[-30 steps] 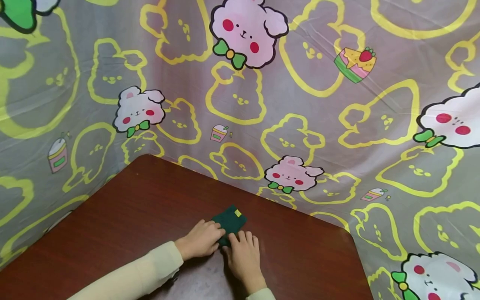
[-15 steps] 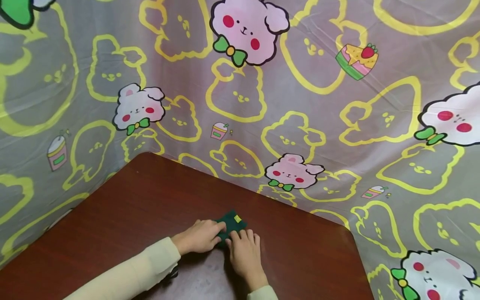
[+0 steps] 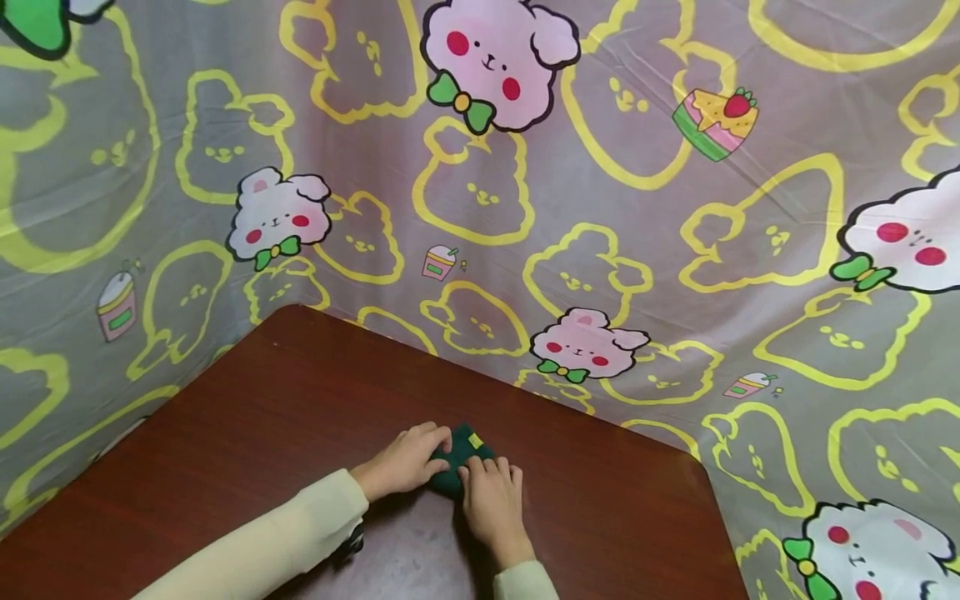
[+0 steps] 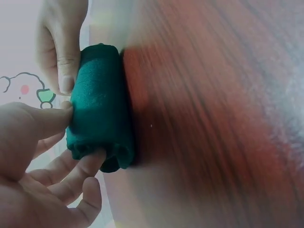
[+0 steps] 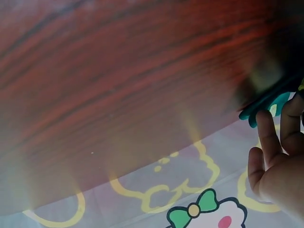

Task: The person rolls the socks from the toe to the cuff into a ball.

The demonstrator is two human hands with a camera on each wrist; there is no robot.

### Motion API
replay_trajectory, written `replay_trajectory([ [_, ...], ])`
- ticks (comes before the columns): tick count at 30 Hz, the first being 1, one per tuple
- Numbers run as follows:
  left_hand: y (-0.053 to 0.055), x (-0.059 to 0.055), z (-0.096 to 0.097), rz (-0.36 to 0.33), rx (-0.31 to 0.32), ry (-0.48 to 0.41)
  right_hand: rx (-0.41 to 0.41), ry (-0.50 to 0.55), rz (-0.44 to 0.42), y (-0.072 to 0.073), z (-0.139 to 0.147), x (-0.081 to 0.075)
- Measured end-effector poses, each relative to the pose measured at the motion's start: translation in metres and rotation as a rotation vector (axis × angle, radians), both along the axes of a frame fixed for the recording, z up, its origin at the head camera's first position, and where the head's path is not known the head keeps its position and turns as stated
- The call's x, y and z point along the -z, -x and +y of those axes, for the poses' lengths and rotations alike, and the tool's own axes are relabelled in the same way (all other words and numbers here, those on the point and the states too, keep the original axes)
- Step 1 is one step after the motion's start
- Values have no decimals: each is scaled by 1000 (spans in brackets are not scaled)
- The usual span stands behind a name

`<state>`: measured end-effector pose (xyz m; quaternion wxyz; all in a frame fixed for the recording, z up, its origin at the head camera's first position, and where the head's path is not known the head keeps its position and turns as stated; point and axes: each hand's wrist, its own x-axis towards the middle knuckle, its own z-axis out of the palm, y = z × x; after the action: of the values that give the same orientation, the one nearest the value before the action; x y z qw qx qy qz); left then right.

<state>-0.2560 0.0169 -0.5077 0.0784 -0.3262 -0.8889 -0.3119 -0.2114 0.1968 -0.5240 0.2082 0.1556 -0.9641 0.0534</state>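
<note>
A dark green piece of cloth (image 3: pixel 454 478), its exact kind unclear, lies on the table with a small yellow tag at its far corner. The left wrist view shows it as a thick roll (image 4: pixel 97 104) with folded layers at the near end. My left hand (image 3: pixel 405 460) pinches that end, thumb on the side and a fingertip tucked in the end opening. My right hand (image 3: pixel 493 504) holds the other end, its thumb along the roll's side. Only a bit of the green cloth (image 5: pixel 280 101) shows in the right wrist view, behind the fingers of my right hand (image 5: pixel 285 166).
The brown wooden table (image 3: pixel 315 400) has rounded corners, and its far edges meet a grey curtain (image 3: pixel 360 150) printed with yellow outlines and rabbit faces. A dark object (image 3: pixel 352 540) shows under the left sleeve near the wrist.
The flat part of the cloth beyond my hands has become shorter. My left hand has shifted from the cloth's near edge up its left side; the right hand has barely moved.
</note>
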Motion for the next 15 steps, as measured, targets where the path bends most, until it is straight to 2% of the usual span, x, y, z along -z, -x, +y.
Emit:
replay_trajectory([
  [6,1,1,-2,-4,19,-7,28,0,-18,2,0,3],
  [11,-1,0,-3,40,30,23,60,-9,-12,4,-1,4],
  [15,-2,1,-2,74,22,13,73,-20,-2,4,-1,5],
])
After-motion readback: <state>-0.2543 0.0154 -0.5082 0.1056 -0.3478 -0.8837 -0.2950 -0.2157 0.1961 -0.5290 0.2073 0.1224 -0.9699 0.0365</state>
